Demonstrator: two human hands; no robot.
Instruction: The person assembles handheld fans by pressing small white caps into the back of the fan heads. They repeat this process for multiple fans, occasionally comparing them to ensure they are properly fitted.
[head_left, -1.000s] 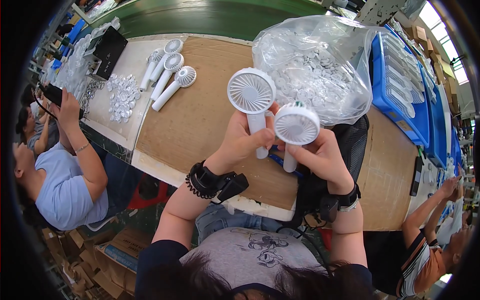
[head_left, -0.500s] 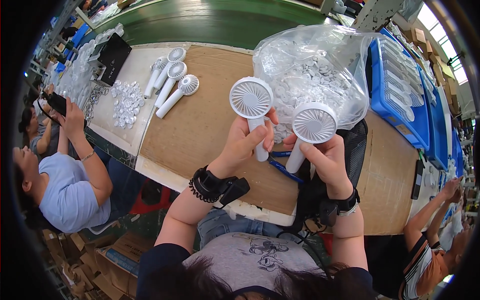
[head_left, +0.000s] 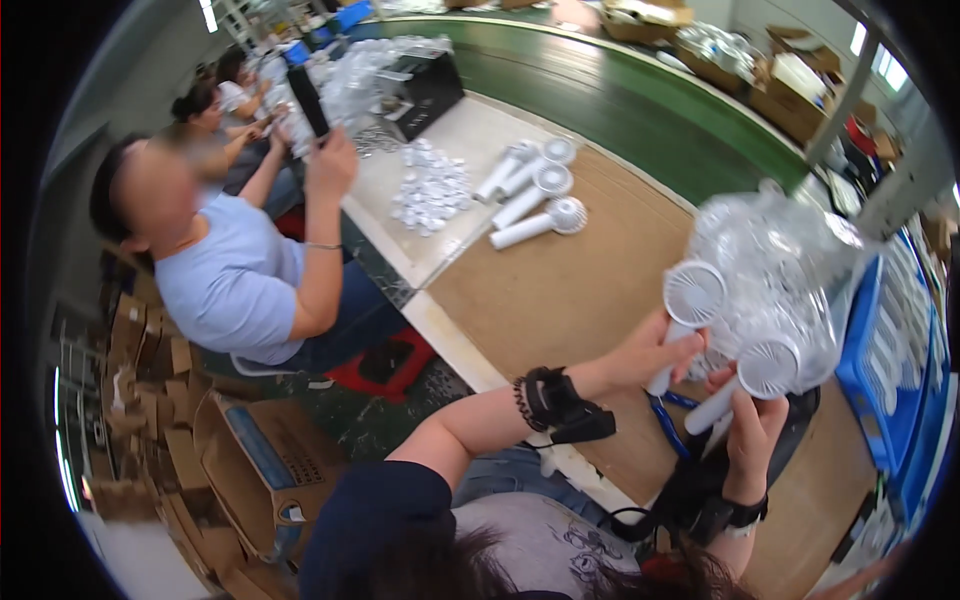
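1. White handheld fans [head_left: 522, 205], 4 in all, lie on the worktable [head_left: 520, 310], toward 1 o'clock.
2. Left hand [head_left: 645, 355], 3 o'clock: fingers wrapped around the left fan [head_left: 692, 298]'s handle.
3. Right hand [head_left: 757, 425], 4 o'clock: fingers gripping the right fan [head_left: 766, 370] below its head.

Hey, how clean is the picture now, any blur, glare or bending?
Head view: the two held handheld fans look slightly soft; head view again: bright glints on the clear plastic bag; same head view: the green conveyor belt visibly curves.
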